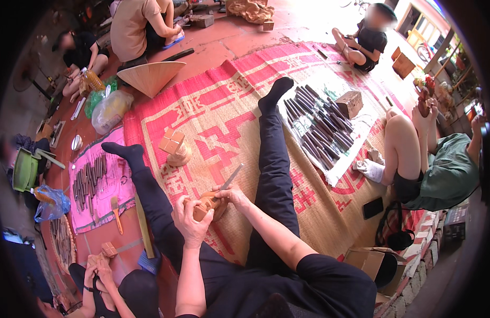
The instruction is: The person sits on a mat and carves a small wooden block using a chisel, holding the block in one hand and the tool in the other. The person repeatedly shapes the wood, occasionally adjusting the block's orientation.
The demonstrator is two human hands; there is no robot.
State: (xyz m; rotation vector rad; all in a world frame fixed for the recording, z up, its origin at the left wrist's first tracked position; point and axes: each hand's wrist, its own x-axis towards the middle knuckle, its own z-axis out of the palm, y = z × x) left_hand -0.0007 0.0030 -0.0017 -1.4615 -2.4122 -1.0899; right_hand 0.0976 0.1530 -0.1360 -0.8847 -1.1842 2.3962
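Observation:
My left hand (193, 220) is closed round a small orange-brown wooden piece (207, 203) between my legs; its shape is partly covered by my fingers. My right hand (232, 196) pinches a flat grey metal blade (234, 174), perhaps a file or a carving knife, against the wood. The blade's free end points up and to the right. Just beyond my left hand stands a turned wooden stand (179, 155), with a square wooden block (172, 140) on top of it.
Many dark-handled tools (322, 124) lie on a white cloth beyond my right leg. More tools (90, 183) cover a pink cloth at left, near a wooden-handled brush (116, 214). Several people sit around the red patterned mat (218, 132). A phone (372, 208) and cardboard box (364, 263) lie right.

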